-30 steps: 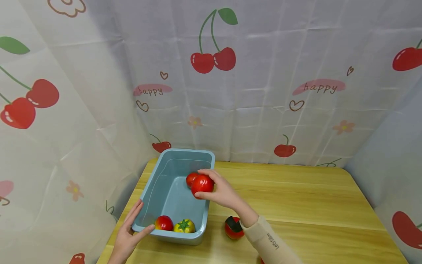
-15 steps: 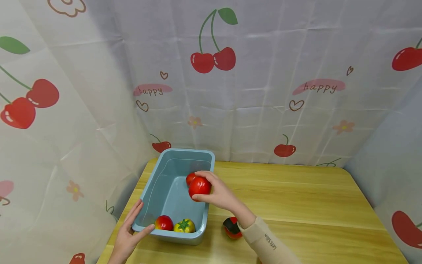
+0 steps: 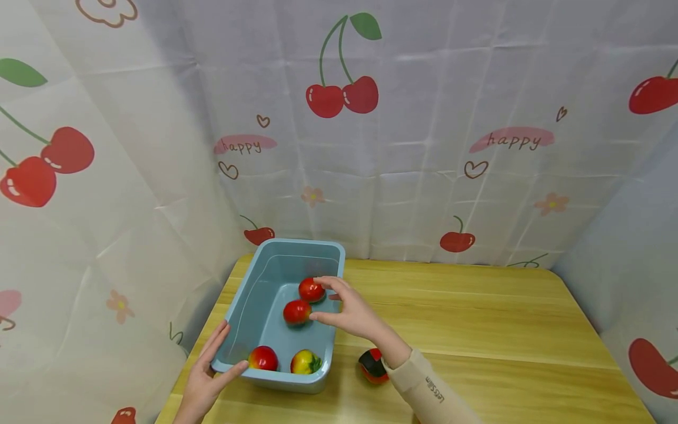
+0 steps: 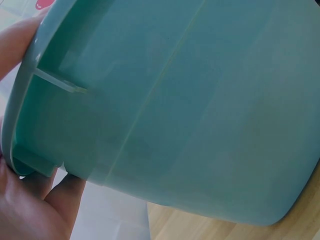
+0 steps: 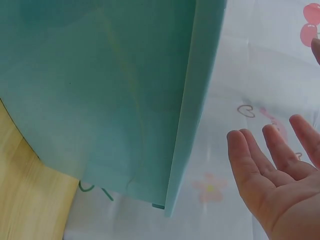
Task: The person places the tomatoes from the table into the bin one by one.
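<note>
In the head view, a blue-grey plastic bin (image 3: 282,383) stands at the table's left. My left hand (image 3: 203,377) grips its near left corner, thumb over the rim; in the left wrist view, its fingers (image 4: 65,197) curl under the lip. My right hand (image 3: 352,312) hovers over the right rim, fingers spread, holding nothing. Beside its thumb, a round red fruit (image 3: 297,312) lies on the bin floor. Another red fruit (image 3: 311,290) sits behind, partly covered by the fingertips. At the near end are a red fruit (image 3: 263,358) and a yellow fruit (image 3: 305,362) with green leaves.
A red and black round object (image 3: 374,365) lies on the wooden table (image 3: 477,318) right of the bin, partly behind the right sleeve (image 3: 424,383). A cherry-print curtain (image 3: 402,176) hangs behind the table and along its sides.
My right hand has let go of the red fruit, which now lies in the bin. The yellow fruit has rolled to the right and turned. My left hand has stayed put.
</note>
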A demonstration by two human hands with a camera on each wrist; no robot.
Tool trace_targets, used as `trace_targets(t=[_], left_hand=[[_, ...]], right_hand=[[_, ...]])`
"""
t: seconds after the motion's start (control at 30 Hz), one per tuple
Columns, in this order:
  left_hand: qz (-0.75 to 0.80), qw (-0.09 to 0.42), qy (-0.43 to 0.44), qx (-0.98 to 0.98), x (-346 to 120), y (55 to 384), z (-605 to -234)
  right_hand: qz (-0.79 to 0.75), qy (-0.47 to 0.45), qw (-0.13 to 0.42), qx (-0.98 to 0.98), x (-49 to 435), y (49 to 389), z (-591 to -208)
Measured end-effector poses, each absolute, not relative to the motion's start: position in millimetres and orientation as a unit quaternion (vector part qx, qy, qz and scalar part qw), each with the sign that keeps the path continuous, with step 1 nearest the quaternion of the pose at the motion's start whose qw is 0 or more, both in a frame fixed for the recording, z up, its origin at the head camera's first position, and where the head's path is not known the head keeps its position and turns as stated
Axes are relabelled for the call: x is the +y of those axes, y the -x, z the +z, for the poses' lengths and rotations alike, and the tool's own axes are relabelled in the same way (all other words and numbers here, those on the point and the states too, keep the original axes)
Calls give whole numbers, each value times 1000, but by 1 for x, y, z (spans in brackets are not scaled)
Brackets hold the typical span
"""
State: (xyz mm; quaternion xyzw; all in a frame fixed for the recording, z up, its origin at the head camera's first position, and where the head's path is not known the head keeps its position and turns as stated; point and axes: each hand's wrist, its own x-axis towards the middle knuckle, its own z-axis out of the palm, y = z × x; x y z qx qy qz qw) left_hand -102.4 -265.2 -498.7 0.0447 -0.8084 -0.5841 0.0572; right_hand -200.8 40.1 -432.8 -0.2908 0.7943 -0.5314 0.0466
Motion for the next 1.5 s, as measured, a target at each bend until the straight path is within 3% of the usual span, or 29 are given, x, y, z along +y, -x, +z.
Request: trace_targets(t=[0.93, 1.5], left_hand=[[-583, 57, -42, -810, -265, 100, -496], [-579, 53, -55, -812, -264, 101, -496]], right_hand=[[-585, 238, 47, 774, 55, 196, -436], [-595, 210, 32, 775, 72, 173, -413]])
